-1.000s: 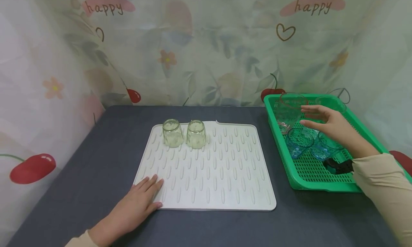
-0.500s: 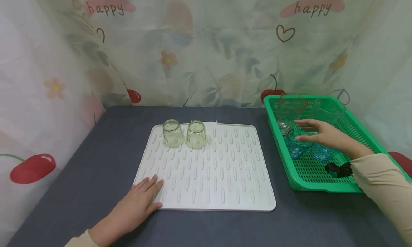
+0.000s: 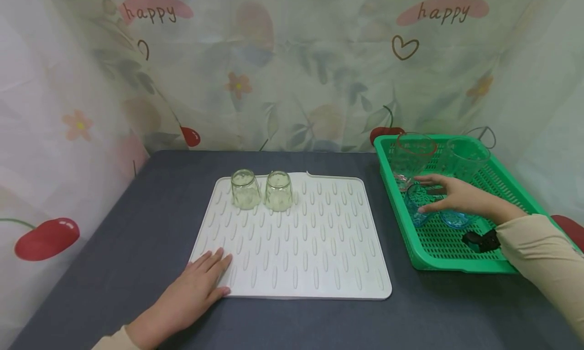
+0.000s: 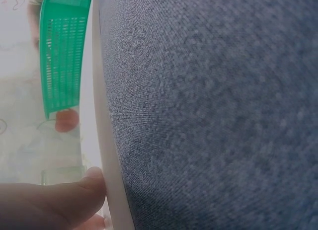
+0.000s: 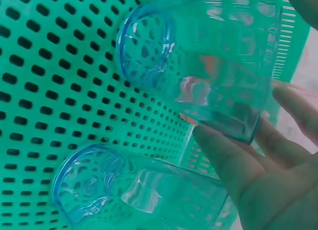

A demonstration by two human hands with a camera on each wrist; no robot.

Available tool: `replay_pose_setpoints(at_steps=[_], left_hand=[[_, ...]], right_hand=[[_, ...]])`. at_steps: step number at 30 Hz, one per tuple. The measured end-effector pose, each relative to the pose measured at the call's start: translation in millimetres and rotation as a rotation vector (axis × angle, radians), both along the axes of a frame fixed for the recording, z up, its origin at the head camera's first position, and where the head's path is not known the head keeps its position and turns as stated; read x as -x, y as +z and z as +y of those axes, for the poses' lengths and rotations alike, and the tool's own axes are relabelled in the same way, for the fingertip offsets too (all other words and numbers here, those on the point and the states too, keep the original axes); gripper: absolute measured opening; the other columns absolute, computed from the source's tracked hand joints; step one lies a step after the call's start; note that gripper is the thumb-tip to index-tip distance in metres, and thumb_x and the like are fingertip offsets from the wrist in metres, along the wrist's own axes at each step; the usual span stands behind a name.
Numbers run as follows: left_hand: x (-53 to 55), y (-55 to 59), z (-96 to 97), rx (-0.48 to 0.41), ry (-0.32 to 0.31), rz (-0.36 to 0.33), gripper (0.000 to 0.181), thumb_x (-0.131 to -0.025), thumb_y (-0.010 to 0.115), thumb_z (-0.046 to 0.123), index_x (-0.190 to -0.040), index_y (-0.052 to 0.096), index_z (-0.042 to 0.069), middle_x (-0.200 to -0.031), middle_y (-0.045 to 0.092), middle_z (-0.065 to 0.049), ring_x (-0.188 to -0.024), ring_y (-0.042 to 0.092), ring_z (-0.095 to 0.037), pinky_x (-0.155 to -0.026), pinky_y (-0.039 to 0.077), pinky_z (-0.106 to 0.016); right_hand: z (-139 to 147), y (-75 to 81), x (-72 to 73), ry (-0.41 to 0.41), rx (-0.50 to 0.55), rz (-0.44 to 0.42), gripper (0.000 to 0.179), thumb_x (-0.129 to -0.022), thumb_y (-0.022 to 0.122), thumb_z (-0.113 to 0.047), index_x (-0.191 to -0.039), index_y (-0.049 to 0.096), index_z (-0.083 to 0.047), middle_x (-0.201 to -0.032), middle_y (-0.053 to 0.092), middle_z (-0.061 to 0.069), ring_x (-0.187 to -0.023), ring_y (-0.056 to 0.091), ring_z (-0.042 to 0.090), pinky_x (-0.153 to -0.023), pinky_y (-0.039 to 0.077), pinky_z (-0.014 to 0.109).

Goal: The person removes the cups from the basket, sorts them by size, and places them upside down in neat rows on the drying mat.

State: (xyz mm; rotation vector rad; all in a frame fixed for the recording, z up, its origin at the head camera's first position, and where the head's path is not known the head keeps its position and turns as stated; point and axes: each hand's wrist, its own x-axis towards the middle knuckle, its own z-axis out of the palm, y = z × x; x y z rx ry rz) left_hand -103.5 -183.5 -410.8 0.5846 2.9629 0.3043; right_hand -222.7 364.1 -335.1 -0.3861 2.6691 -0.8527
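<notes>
My right hand (image 3: 461, 195) reaches into the green basket (image 3: 424, 263), with thumb and fingers spread around the rim of a blue-tinted drinking glass (image 3: 412, 205). In the right wrist view, fingertips lie right along the side of that glass (image 5: 228, 56), and the thumb shows near its rim at the upper corner. A second blue glass (image 5: 144, 190) stands beside it. My left hand (image 3: 189, 289) rests flat on the front left corner of the white draining mat (image 3: 310, 269), fingers extended. In the left wrist view, the thumb (image 4: 84, 195) touches the mat's edge.
Two greenish glasses (image 3: 245, 190) stand upside down at the mat's back left. Behind the blue ones, the basket also holds a clear glass with a red rim (image 3: 412, 160) and another clear glass (image 3: 465, 157). A patterned curtain (image 3: 292, 86) hangs behind the dark table (image 3: 137, 213).
My right hand has moved left and nearer to me, down from beside the red-rimmed glass to the left blue glass. The left hand stays where it was.
</notes>
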Motion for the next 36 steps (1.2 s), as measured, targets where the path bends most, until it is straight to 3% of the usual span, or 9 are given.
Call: replay_pose_setpoints(at_steps=[17,36], left_hand=[[0.6,-1.6,-0.2,-0.008,-0.005,0.018,0.062,-0.089,0.067,0.034,-0.141,0.048,0.006,-0.147,0.043,-0.02,-0.136,0.038,-0.043,-0.106,0.032,-0.063],[1.7,0.5,0.1,0.019,-0.023,0.019,0.063,-0.09,0.066,0.036,-0.141,0.048,0.004,-0.147,0.044,-0.021,-0.136,0.039,-0.042,-0.108,0.032,-0.059]], right_hand=[[-1.7,-4.0,-1.8,0.045,0.069,-0.073,0.089,-0.08,0.079,-0.02,-0.15,0.026,-0.003,-0.143,0.036,0.035,-0.124,0.044,0.056,-0.086,0.054,0.05],[-2.3,-3.5,-2.9,0.054,0.015,-0.02,0.081,-0.085,0.075,-0.023,-0.148,0.029,-0.002,-0.137,0.045,0.031,-0.119,0.052,0.051,-0.083,0.055,0.049]])
